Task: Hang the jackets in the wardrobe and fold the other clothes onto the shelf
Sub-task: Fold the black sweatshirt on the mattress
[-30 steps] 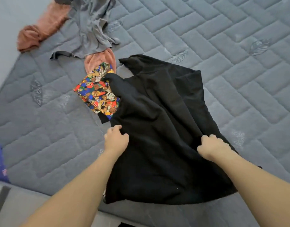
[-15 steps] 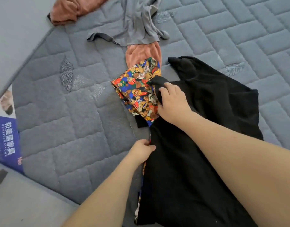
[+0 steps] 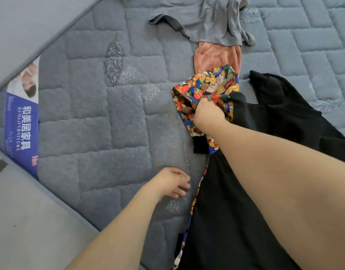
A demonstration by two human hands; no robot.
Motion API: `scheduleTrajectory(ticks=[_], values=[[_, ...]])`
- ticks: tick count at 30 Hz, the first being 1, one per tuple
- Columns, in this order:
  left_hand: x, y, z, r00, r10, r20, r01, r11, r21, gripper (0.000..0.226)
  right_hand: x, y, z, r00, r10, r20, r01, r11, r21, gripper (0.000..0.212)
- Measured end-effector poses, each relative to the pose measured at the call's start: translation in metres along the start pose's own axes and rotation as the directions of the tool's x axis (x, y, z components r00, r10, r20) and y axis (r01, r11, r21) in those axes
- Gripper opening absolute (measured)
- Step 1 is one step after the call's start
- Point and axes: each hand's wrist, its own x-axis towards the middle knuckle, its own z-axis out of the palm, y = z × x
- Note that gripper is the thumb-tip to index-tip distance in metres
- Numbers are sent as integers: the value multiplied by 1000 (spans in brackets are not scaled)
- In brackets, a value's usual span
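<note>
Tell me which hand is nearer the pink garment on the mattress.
Right. The right hand grips the bear-print fabric just below the pink garment. The left hand hangs much lower, over the mattress beside the black garment.

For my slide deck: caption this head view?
Right hand grips bear-print sleeve of black garment on mattress.

Right hand (image 3: 207,112) grips a bear-print garment (image 3: 204,88) beside a black garment (image 3: 236,211) on a grey quilted mattress (image 3: 101,123); left hand (image 3: 170,183) hovers loosely curled nearby; grey (image 3: 208,22) and pink clothes (image 3: 216,57) lie beyond.
</note>
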Motion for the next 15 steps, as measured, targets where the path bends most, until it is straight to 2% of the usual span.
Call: scheduleTrajectory(ticks=[3,5,7,8,10,12,15], values=[[9,9,17,994,106,-26,-106,994,-6,26,-7,8,-10,999,8,-35,-5,997,76,19],[10,19,32,980,192,-59,-190,981,35,36,-17,18,-20,999,42,-34,-31,961,275,10],[9,26,53,970,238,-49,-230,964,131,35,-31,32,-39,995,93,-20,-75,891,447,20],[5,28,65,974,224,-38,-212,956,203,29,-38,44,-49,994,107,-19,-80,836,542,24],[-1,28,93,979,200,-35,-175,919,354,27,-49,73,-73,981,191,23,-127,553,824,31],[-10,33,124,971,232,-51,-177,851,494,32,-63,114,-97,952,307,4,-125,375,918,33],[-34,55,178,933,353,-65,-236,740,630,33,-92,196,-131,891,452,-40,-54,194,980,21]])
